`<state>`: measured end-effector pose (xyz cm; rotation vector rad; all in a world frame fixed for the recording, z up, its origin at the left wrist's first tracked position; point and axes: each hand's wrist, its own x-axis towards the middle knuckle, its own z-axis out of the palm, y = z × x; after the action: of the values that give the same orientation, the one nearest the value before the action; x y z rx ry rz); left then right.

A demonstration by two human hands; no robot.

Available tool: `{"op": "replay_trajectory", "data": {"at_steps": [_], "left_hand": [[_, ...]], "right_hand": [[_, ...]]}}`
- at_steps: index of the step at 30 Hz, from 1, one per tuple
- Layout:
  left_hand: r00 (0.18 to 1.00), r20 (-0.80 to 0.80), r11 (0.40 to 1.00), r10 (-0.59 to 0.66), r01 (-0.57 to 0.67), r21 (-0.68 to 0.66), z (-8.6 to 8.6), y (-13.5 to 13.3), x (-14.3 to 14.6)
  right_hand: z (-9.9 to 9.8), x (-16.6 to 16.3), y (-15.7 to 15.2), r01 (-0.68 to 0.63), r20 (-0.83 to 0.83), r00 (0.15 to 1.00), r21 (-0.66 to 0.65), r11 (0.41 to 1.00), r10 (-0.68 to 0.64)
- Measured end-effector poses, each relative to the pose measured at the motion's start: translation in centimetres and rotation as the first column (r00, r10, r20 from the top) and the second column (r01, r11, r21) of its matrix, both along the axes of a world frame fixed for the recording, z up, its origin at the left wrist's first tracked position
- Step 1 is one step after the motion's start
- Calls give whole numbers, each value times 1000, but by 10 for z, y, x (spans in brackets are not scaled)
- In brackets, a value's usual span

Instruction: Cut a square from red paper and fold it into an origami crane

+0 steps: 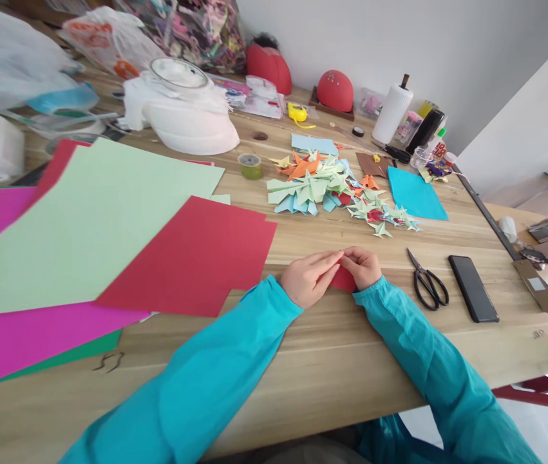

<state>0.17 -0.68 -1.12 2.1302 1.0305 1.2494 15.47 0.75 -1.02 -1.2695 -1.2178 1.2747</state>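
Both my hands rest on the wooden table (331, 361), pressed onto a small folded piece of red paper (342, 280). My left hand (308, 278) lies over its left side with fingers stretched toward the fold. My right hand (363, 267) pinches the paper's top right edge with curled fingers. Both arms wear teal sleeves. Most of the red piece is hidden under my hands.
Large sheets lie at left: red (196, 258), pale green (85, 219), magenta (27, 335). A pile of folded paper shapes (331, 190) sits behind my hands, beside a blue sheet (416, 193). Scissors (427, 281) and a black phone (473, 287) lie at right. Clutter lines the back.
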Motion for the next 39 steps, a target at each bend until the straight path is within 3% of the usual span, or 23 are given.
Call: {"op": "replay_trajectory", "data": {"at_steps": [3,7,12,14,19,25,31,39], "left_hand": [[996,85,999,17,-13,-48,4,1,0],[978,201,970,59,-9,-242,7,5,0],[936,310,844,166,28,-536,4,10,1],[940,290,806,182,26,-591,4,11,0],[984,157,802,83,28,-597,7,16,-5],[973,229,717,-29,180,-674,7,24,-12],[964,265,648,-24,217,-730,8,26,-13],[961,277,632,-11,221,-743,9,25,-13]], "right_hand": [[-1,0,0,-17,-12,1000,-5,1000,17],[0,0,-1,-18,17,1000,11,1000,18],[0,-1,0,-17,17,1000,-12,1000,17],[-1,0,0,-13,16,1000,-10,1000,13],[-1,2,0,-42,37,998,25,999,41],[1,2,-1,-17,11,1000,31,999,17],[2,0,0,-16,11,1000,66,998,16],[3,1,1,-23,20,1000,90,996,21]]}}
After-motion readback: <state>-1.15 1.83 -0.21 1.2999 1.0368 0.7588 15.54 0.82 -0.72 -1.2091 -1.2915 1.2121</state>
